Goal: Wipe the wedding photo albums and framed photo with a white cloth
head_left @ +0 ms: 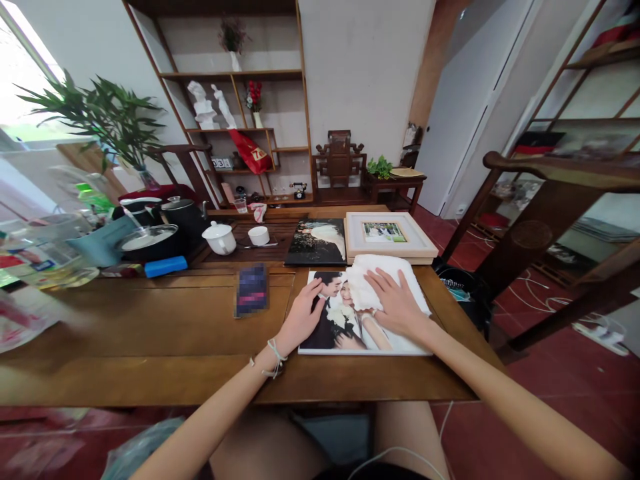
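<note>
A large wedding photo print (345, 333) lies flat on the wooden table (150, 333) in front of me. My left hand (301, 315) rests flat on its left edge, fingers spread. My right hand (395, 303) presses a white cloth (373, 280) onto the upper right part of the print, fingers stretched out over the cloth. A second dark photo print (317, 241) and a white framed picture (387, 235) lie just behind.
A tea tray with a white teapot (220, 238), a cup (259, 235), a black kettle (183, 213) and a lidded pan (150, 240) stands at the left. A blurred card (251, 290) lies mid-table. Wooden chairs, shelves and a plant (105, 117) surround the table.
</note>
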`<act>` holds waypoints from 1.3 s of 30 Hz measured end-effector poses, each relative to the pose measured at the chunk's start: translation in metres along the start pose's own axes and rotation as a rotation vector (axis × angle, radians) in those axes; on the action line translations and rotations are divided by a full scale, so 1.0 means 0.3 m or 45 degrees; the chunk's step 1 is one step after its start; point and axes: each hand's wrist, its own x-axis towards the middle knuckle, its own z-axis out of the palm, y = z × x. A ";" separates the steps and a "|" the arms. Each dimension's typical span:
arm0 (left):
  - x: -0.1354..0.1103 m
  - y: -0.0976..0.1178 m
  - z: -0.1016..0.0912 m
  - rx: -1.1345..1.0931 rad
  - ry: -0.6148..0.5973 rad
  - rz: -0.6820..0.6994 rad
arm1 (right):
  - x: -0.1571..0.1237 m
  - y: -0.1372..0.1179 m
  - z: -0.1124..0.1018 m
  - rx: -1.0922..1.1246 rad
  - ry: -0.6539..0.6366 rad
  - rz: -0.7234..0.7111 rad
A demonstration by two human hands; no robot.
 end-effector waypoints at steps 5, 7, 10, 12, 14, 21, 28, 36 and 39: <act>-0.025 0.013 -0.003 0.001 -0.081 -0.005 | 0.009 0.000 -0.005 -0.005 0.000 0.012; -0.031 0.011 0.003 -0.004 -0.099 -0.004 | 0.001 -0.011 -0.011 -0.008 -0.005 0.007; -0.034 -0.001 0.013 -0.034 -0.085 0.002 | -0.044 -0.057 -0.026 -0.012 -0.005 -0.040; -0.035 -0.011 0.019 -0.060 -0.066 0.002 | -0.093 -0.103 -0.040 -0.007 -0.009 -0.117; -0.035 -0.019 0.022 -0.088 -0.051 0.005 | -0.143 -0.150 -0.056 0.021 -0.025 -0.226; -0.034 -0.017 0.023 -0.087 -0.053 -0.009 | -0.143 -0.152 -0.091 0.136 -0.153 -0.349; -0.036 0.004 0.012 -0.027 -0.044 0.026 | 0.030 -0.015 -0.052 0.087 -0.100 -0.183; -0.037 0.007 0.006 -0.017 -0.027 0.062 | 0.017 -0.085 -0.041 0.008 -0.078 -0.219; -0.037 0.005 0.010 -0.005 -0.037 0.038 | -0.073 -0.152 -0.065 0.035 -0.107 -0.329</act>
